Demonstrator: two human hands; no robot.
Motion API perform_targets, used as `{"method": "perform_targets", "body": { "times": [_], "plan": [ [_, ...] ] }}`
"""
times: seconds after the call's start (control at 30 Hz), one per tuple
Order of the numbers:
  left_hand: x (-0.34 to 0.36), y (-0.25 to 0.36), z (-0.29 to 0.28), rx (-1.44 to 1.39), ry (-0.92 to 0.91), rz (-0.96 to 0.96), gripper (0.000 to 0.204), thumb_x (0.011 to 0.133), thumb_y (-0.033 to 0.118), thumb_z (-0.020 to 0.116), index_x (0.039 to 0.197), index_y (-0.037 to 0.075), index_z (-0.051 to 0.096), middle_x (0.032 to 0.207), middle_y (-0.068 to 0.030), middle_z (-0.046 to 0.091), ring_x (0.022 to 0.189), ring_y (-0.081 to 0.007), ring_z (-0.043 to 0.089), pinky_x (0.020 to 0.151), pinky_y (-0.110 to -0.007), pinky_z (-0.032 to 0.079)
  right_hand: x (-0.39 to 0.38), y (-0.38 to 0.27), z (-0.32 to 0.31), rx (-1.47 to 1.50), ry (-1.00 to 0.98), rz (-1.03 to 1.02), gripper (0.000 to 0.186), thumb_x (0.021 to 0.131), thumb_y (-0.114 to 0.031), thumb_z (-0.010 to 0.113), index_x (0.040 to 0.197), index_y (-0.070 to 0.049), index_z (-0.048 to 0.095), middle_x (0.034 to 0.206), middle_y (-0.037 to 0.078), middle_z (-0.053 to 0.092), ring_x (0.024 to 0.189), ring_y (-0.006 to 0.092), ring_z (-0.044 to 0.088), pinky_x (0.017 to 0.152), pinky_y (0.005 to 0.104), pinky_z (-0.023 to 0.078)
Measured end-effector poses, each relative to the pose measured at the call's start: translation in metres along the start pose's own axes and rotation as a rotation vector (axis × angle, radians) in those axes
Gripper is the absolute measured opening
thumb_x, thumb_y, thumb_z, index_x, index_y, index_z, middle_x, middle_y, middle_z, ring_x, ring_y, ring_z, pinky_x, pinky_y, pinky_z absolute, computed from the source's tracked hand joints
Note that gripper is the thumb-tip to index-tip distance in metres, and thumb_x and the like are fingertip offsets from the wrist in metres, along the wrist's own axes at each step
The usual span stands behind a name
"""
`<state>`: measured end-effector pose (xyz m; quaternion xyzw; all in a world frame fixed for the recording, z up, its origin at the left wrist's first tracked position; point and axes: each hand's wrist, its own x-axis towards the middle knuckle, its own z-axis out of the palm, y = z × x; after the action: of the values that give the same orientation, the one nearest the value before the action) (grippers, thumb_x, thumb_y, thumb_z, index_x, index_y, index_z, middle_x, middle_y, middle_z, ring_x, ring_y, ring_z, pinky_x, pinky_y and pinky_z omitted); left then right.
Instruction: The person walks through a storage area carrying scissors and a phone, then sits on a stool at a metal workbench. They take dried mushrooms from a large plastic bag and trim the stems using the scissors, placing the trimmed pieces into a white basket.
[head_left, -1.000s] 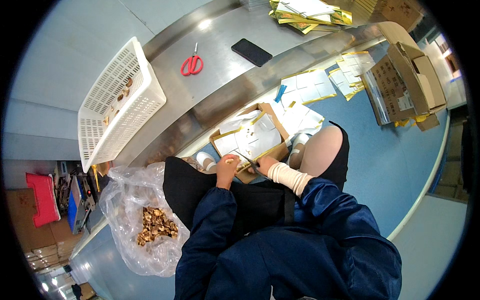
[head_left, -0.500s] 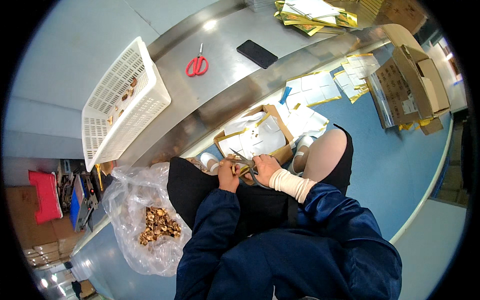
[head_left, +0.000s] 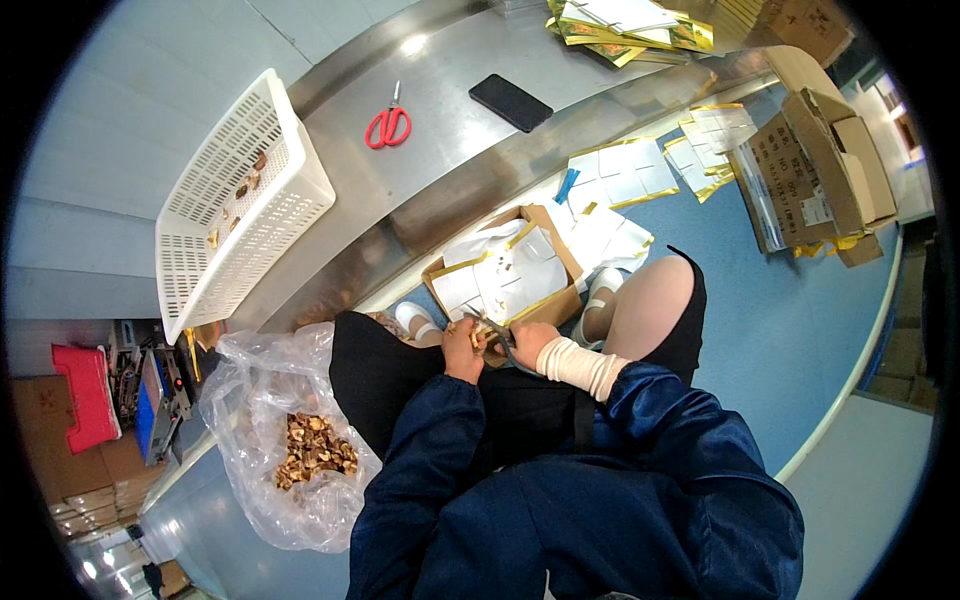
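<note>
Over my lap, my left hand (head_left: 461,352) pinches a small tan-brown piece, seemingly a dried mushroom (head_left: 478,341), partly covered by the fingers. Close to its right, my right hand (head_left: 532,342) is wrapped around dark-handled scissors (head_left: 508,347), whose blades reach over to the piece. Just beyond my hands, between my feet, an open cardboard box (head_left: 570,262) lined with white sheets has a few small bits lying in it. On my left a clear plastic bag (head_left: 250,455) spreads open with a heap of dried mushrooms (head_left: 315,452) inside.
A white perforated basket (head_left: 268,235) holding several mushroom pieces stands on the steel table (head_left: 430,165). Red-handled scissors (head_left: 388,127) and a black phone (head_left: 511,102) lie there too. White sheets (head_left: 622,172) cover floor near an open carton (head_left: 800,180) at right.
The scissors' blades have come closer together and lower at the piece in my left hand. My left hand has turned slightly. The whole view has shifted a little.
</note>
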<state>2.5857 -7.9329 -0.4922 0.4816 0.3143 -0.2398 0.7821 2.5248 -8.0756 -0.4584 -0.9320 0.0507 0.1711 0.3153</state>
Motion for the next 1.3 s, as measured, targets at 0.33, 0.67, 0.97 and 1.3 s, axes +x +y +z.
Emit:
{"method": "perform_targets", "body": {
  "times": [0.33,0.67,0.97,1.3],
  "plan": [
    [-0.017,0.018,0.015,-0.192,-0.222,-0.11,0.014,0.082,0.009,0.055,0.094,0.002,0.052,0.086,-0.0068,0.056,0.073,-0.0192,0.056,0.061,-0.028,0.05,0.025,0.023,-0.005,0.462,0.109,0.018,0.061,0.073,-0.056,0.056,0.088,0.003,0.057,0.071,0.019,0.059,0.064,0.0319,0.058,0.059,0.0366,0.047],
    [-0.028,0.03,0.027,-0.303,-0.506,-0.006,0.026,0.084,0.009,0.048,0.108,-0.002,0.048,0.109,-0.013,0.052,0.104,-0.027,0.05,0.091,-0.036,0.042,0.019,0.007,-0.026,0.77,0.011,-0.082,0.045,0.074,-0.04,0.065,0.094,-0.002,0.053,0.072,0.005,0.054,0.069,0.0141,0.051,0.065,0.0272,0.043],
    [-0.044,0.044,0.041,-0.377,-0.619,0.027,0.03,0.085,0.019,0.047,0.112,0.007,0.047,0.12,-0.0154,0.046,0.113,-0.0313,0.044,0.096,-0.045,0.035,0.005,-0.008,-0.051,0.682,0.177,-0.156,0.042,0.074,-0.037,0.063,0.097,-0.004,0.052,0.072,0.014,0.057,0.068,0.0261,0.057,0.065,0.0323,0.045],
    [-0.043,0.032,0.042,-0.184,-0.687,-0.26,0.065,0.087,0.059,0.024,0.114,0.002,0.043,0.118,-0.0144,0.047,0.112,-0.0289,0.045,0.093,-0.048,0.035,0.008,-0.009,-0.06,0.72,0.321,-0.14,0.039,0.073,-0.026,0.068,0.098,-0.002,0.05,0.073,0.007,0.057,0.064,0.0151,0.054,0.063,0.0268,0.045]
  ]
}}
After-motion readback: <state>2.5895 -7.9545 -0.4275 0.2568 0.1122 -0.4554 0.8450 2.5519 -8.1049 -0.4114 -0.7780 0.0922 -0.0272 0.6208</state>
